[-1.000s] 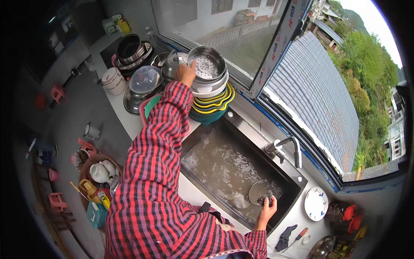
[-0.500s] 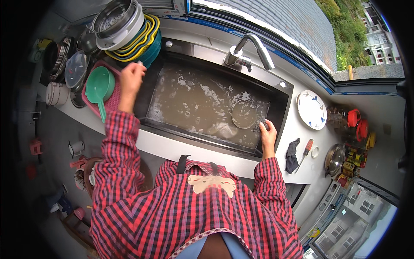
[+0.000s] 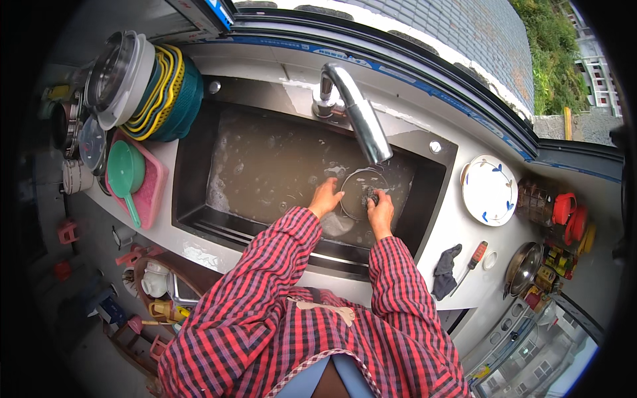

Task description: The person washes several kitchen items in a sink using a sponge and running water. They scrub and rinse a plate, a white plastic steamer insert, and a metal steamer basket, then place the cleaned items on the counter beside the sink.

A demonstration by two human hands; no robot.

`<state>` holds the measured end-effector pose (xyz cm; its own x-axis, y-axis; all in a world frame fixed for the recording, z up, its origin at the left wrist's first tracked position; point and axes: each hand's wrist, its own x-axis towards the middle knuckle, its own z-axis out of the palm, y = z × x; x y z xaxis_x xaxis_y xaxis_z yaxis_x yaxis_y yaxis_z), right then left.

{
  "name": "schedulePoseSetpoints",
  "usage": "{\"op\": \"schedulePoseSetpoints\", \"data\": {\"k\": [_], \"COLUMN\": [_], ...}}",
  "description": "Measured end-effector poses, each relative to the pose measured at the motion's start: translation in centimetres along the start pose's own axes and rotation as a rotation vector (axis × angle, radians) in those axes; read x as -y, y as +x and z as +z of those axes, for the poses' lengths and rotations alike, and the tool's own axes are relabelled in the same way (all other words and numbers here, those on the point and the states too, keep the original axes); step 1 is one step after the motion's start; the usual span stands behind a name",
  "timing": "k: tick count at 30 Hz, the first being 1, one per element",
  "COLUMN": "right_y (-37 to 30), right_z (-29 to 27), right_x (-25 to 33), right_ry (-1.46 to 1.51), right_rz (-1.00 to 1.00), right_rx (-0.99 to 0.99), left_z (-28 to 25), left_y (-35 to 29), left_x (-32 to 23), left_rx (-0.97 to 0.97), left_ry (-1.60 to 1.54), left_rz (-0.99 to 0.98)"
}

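Observation:
A dark sink (image 3: 424, 196) holds murky, sudsy water. Just under the surface lies a round dish (image 3: 353, 211), its thin circular rim showing right of centre. My left hand (image 3: 325, 198) is at the dish's left edge, thumb apart from the fingers; whether it touches the rim I cannot tell. Over the dish, my right hand (image 3: 381, 215) is closed on a dark grey steel wool scrubber (image 3: 369, 194). A pale, blurred thing (image 3: 337, 225) shows in the water below my left hand; its kind is unclear.
The chrome tap (image 3: 368, 129) reaches over the sink. Stacked colanders and basins (image 3: 174, 99) stand left, near a green ladle (image 3: 125, 169) on a pink tray (image 3: 158, 189). On the right are white plates (image 3: 490, 191), a dark cloth (image 3: 446, 270) and a red-handled screwdriver (image 3: 478, 253).
My left hand has moved from beside the stacked basins rightward to the dish. My right hand has moved left with the scrubber, from the sink's right edge to over the dish. The view has shifted.

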<state>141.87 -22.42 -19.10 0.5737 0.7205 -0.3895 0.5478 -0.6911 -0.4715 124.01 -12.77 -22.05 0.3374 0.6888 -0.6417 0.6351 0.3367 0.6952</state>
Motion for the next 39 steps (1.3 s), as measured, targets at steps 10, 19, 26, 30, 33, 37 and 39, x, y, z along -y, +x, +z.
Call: {"op": "schedulePoseSetpoints", "data": {"k": [10, 19, 26, 30, 33, 37, 39], "right_y": [1.0, -0.1, -0.6, 1.1, 2.6, 3.6, 3.2], "right_z": [1.3, 2.5, 5.7, 6.2, 5.7, 6.4, 7.7], "right_x": [-1.4, 2.8, 7.0, 5.3, 2.2, -1.1, -0.8], "right_ry": [0.133, 0.258, 0.476, 0.788, 0.579, 0.122, 0.170], "right_rz": [0.002, -0.092, -0.049, 0.200, 0.117, 0.096, 0.013], "right_rx": [-0.091, -0.006, 0.091, 0.185, -0.020, -0.359, -0.191], "left_z": [2.0, -4.7, -12.4, -15.8, -17.4, -18.1, -18.1], "left_y": [2.1, -2.5, -4.4, -5.6, -6.4, -7.4, -7.4], "left_x": [-3.1, -1.9, 1.2, 1.5, 1.2, 1.1, 1.8], "left_rx": [0.088, -0.050, -0.424, -0.487, -0.531, -0.490, -0.492], "left_ry": [0.344, 0.569, 0.803, 0.767, 0.723, 0.626, 0.616], "left_rz": [0.087, -0.014, 0.043, 0.120, 0.195, 0.332, 0.339]}}
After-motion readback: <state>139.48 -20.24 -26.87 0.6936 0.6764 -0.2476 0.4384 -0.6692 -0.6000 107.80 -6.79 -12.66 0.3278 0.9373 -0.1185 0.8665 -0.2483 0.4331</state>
